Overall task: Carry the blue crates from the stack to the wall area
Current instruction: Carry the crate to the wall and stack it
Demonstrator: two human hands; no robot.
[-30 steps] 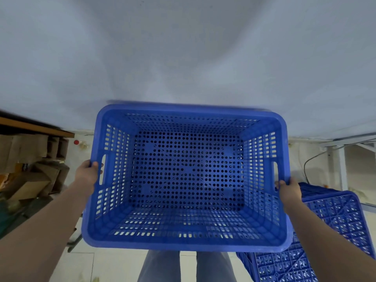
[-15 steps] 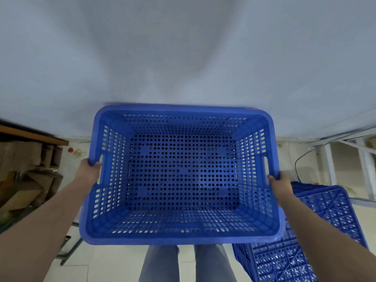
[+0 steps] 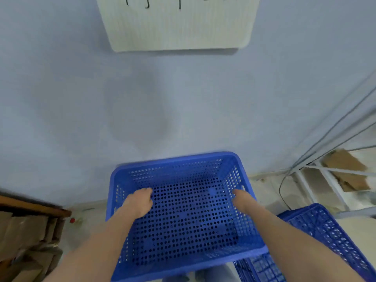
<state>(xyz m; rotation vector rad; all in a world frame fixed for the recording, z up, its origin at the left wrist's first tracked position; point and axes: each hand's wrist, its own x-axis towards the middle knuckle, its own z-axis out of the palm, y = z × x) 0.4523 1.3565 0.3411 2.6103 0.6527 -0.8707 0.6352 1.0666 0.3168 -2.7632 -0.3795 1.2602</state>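
A blue perforated crate (image 3: 183, 265) sits low in front of me, its far rim close to the pale wall (image 3: 183, 108). Both my arms reach over its open top. My left hand (image 3: 140, 203) hovers above the crate's floor with loosely curled fingers, clear of the left wall, and holds nothing. My right hand (image 3: 243, 200) lies just inside the right wall near the handle slot, its fingers pointing away, and grips nothing that I can see. A second blue crate (image 3: 325, 231) lies bottom-up on the floor to the right.
Cardboard boxes (image 3: 22, 237) sit under a wooden shelf (image 3: 30, 206) on the left. A white metal rack (image 3: 325, 180) with cardboard and a dark cable (image 3: 281, 190) stands at the right. A white sheet (image 3: 177, 23) hangs on the wall above.
The crate has gone down and away toward the wall. Both hands have let go of its side handles and now hover over its inside. My view has tilted up.
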